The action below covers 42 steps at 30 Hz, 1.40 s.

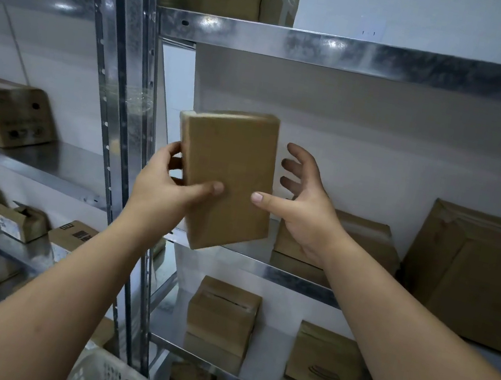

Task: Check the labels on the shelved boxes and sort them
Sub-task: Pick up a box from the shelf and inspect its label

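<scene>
Left hand (pixel 167 187) grips flat box (pixel 230 166) at its left edge; right hand (pixel 304 207) spread, thumb on face. Steel upright (pixel 127 86) just left.

Flat brown cardboard box (pixel 227 179), plain face forward, upright, slightly tilted, gripped by left hand (pixel 160 188), two small brown boxes (pixel 223 314) on shelf (pixel 170 344) below

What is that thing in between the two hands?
A flat brown cardboard box, in the head view. The left hand grips its left edge; the open right hand is beside its right edge, thumb over its front.
</scene>
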Each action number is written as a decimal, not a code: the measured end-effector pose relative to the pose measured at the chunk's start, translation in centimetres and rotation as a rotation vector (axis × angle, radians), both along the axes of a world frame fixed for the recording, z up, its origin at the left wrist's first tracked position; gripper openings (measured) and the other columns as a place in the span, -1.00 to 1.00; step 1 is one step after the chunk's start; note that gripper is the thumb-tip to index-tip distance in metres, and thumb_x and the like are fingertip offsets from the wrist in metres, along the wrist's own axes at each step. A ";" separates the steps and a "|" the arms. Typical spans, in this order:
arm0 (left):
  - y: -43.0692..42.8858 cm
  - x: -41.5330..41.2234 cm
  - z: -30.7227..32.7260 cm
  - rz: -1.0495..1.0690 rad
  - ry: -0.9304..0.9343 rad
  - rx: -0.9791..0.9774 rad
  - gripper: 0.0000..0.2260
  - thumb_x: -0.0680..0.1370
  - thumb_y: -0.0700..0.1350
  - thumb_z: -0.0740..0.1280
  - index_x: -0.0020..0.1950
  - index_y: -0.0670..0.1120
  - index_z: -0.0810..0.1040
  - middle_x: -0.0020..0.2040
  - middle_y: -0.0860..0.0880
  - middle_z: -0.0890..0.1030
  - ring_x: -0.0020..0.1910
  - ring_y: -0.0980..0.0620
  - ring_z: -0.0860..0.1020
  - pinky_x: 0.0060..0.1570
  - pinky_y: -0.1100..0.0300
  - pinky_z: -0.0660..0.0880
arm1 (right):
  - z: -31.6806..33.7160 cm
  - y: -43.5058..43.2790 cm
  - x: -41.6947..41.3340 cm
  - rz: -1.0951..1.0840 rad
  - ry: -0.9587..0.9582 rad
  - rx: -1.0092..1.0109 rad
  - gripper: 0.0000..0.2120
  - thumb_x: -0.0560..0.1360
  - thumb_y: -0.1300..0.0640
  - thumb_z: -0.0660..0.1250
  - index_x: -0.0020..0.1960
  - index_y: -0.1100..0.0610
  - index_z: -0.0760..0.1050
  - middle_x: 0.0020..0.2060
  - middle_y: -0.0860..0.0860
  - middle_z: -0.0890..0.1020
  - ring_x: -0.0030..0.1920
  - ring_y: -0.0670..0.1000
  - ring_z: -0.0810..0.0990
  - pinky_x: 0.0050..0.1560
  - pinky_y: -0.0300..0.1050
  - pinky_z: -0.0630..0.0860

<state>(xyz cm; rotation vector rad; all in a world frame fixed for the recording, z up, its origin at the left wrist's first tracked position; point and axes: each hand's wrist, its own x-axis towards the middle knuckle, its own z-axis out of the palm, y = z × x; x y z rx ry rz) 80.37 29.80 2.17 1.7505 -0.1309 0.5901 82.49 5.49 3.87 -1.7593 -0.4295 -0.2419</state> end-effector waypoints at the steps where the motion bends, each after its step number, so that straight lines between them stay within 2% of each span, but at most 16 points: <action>1: 0.1 0.2 0.2 -0.007 0.042 -0.061 -0.21 0.37 0.17 0.71 0.53 0.08 0.48 0.25 0.11 0.68 0.10 0.13 0.72 0.07 0.09 0.67 | -0.1 0.1 -0.1 0.006 0.016 0.004 -0.04 0.44 0.02 0.71 0.62 -0.37 0.21 0.61 -0.10 0.32 0.59 0.09 0.36 0.50 0.25 0.52; 3: 0.2 0.6 0.7 0.000 0.126 -0.147 -0.15 0.32 0.30 0.68 0.50 0.01 0.51 0.23 0.00 0.72 0.08 0.03 0.75 -0.02 0.09 0.69 | -0.3 0.2 -0.2 0.019 0.050 -0.009 -0.05 0.44 0.01 0.71 0.61 -0.39 0.21 0.62 -0.08 0.31 0.58 0.13 0.37 0.45 0.26 0.58; 6: -0.2 0.8 1.1 0.033 0.200 -0.178 -0.22 0.37 0.30 0.64 0.46 -0.01 0.49 0.24 -0.04 0.70 0.08 -0.03 0.72 -0.23 0.18 0.57 | -0.5 0.7 -0.6 0.034 0.080 -0.056 -0.01 0.41 -0.04 0.73 0.62 -0.40 0.19 0.61 -0.05 0.30 0.56 0.13 0.40 0.39 0.22 0.63; 9: -0.6 0.8 1.3 0.058 0.234 -0.190 -0.32 0.43 0.26 0.63 0.41 0.01 0.48 0.22 -0.03 0.68 0.09 -0.06 0.69 -0.18 0.11 0.53 | -0.6 1.3 -1.3 -0.002 0.033 -0.214 0.11 0.30 -0.20 0.76 0.63 -0.40 0.14 0.58 -0.07 0.30 0.52 0.05 0.42 0.45 0.13 0.58; 12: -0.8 0.9 1.5 0.087 0.255 -0.193 -0.29 0.40 0.28 0.64 0.41 0.02 0.47 0.22 -0.01 0.66 0.13 -0.07 0.69 -0.06 0.02 0.60 | -0.7 2.2 -2.1 -0.071 -0.005 -0.400 0.21 0.19 -0.39 0.72 0.63 -0.43 0.05 0.48 -0.16 0.26 0.52 0.00 0.38 0.52 0.06 0.47; 17: -1.3 1.1 1.8 0.119 0.271 -0.179 -0.16 0.27 0.36 0.62 0.41 0.05 0.43 0.23 0.01 0.64 0.15 -0.10 0.69 0.19 -0.14 0.67 | -0.7 4.1 -3.3 -0.139 0.004 -0.561 0.37 0.04 -0.64 0.54 0.64 -0.45 -0.14 0.51 -0.12 0.18 0.61 0.08 0.25 0.56 0.19 0.42; 20: -1.5 0.8 2.1 0.099 0.271 -0.185 -0.12 0.22 0.40 0.62 0.41 0.05 0.44 0.22 0.02 0.65 0.16 -0.11 0.69 0.16 -0.12 0.67 | -0.6 4.5 -3.3 -0.162 -0.010 -0.595 0.30 0.10 -0.58 0.57 0.63 -0.43 -0.11 0.50 -0.09 0.18 0.57 0.14 0.30 0.49 0.19 0.50; 23: -1.6 0.4 2.3 0.057 0.265 -0.167 -0.18 0.31 0.40 0.62 0.43 0.06 0.45 0.23 0.04 0.66 0.14 -0.05 0.69 -0.09 0.03 0.63 | -0.2 4.1 -2.7 -0.169 -0.016 -0.564 0.09 0.24 -0.38 0.60 0.60 -0.41 0.04 0.39 -0.09 0.23 0.49 0.10 0.34 0.28 0.00 0.56; 25: -1.3 0.0 2.6 0.043 0.241 -0.125 -0.10 0.36 0.46 0.57 0.54 0.03 0.38 0.27 0.05 0.63 0.10 -0.02 0.69 -0.12 0.03 0.62 | 0.4 3.4 -2.2 -0.153 0.017 -0.527 0.01 0.27 -0.32 0.59 0.57 -0.41 0.11 0.38 -0.09 0.30 0.43 0.05 0.39 0.26 -0.01 0.56; 27: -0.4 -0.4 2.9 0.086 0.234 -0.060 0.04 0.39 0.52 0.48 0.71 0.09 0.19 0.33 0.00 0.53 0.11 -0.05 0.68 0.02 -0.08 0.67 | 1.2 2.2 -1.7 -0.100 0.071 -0.447 -0.04 0.28 -0.29 0.60 0.56 -0.39 0.19 0.38 -0.07 0.40 0.31 0.00 0.54 0.21 -0.03 0.63; 28: 0.2 -0.6 3.2 0.117 0.228 -0.025 0.01 0.40 0.50 0.44 0.73 0.14 0.13 0.37 -0.03 0.52 0.16 -0.09 0.67 0.11 -0.16 0.67 | 1.6 1.6 -1.4 -0.057 0.106 -0.394 -0.08 0.29 -0.27 0.61 0.55 -0.35 0.25 0.36 -0.06 0.47 0.23 -0.02 0.63 0.11 -0.09 0.65; 31: 1.7 -1.1 3.7 0.193 0.123 0.168 -0.21 0.53 0.11 0.38 0.72 0.18 0.13 0.43 -0.03 0.50 0.15 0.02 0.61 0.25 -0.18 0.59 | 2.5 0.0 -0.7 0.037 0.170 -0.278 -0.23 0.34 -0.20 0.59 0.50 -0.25 0.40 0.27 -0.02 0.67 0.08 -0.01 0.76 0.01 -0.10 0.68; 32: 1.9 -1.4 3.7 0.206 0.063 0.277 -0.23 0.55 -0.04 0.39 0.72 0.18 0.14 0.47 -0.02 0.45 0.15 0.09 0.58 0.26 -0.14 0.56 | 2.8 -0.4 -0.4 0.052 0.183 -0.260 -0.26 0.32 -0.20 0.58 0.47 -0.24 0.46 0.23 -0.01 0.71 0.08 0.01 0.77 0.05 -0.02 0.71; 34: 2.1 -1.7 3.7 0.203 -0.056 0.478 -0.13 0.52 -0.23 0.44 0.71 0.24 0.13 0.58 -0.01 0.32 0.36 0.00 0.52 0.40 -0.15 0.50 | 3.0 -1.2 0.3 0.080 0.215 -0.231 -0.31 0.26 -0.18 0.56 0.39 -0.22 0.57 0.18 0.02 0.76 0.12 0.09 0.78 0.16 0.15 0.73; 37: 1.8 -2.2 3.9 0.180 -0.136 0.724 0.00 0.46 -0.27 0.54 0.70 0.33 0.10 0.67 0.07 0.17 0.63 -0.11 0.24 0.58 -0.14 0.31 | 3.5 -2.0 0.9 0.168 0.263 -0.274 -0.32 0.25 -0.18 0.56 0.38 -0.18 0.62 0.20 0.05 0.77 0.20 0.18 0.76 0.23 0.22 0.70; 42: 1.1 -2.3 4.0 0.176 -0.244 0.986 0.06 0.42 -0.17 0.63 0.72 0.32 0.10 0.73 0.04 0.07 0.72 -0.10 0.03 0.62 -0.32 0.14 | 4.0 -2.1 1.2 0.216 0.269 -0.365 -0.28 0.27 -0.21 0.55 0.43 -0.22 0.59 0.21 0.04 0.76 0.23 0.17 0.74 0.34 0.30 0.65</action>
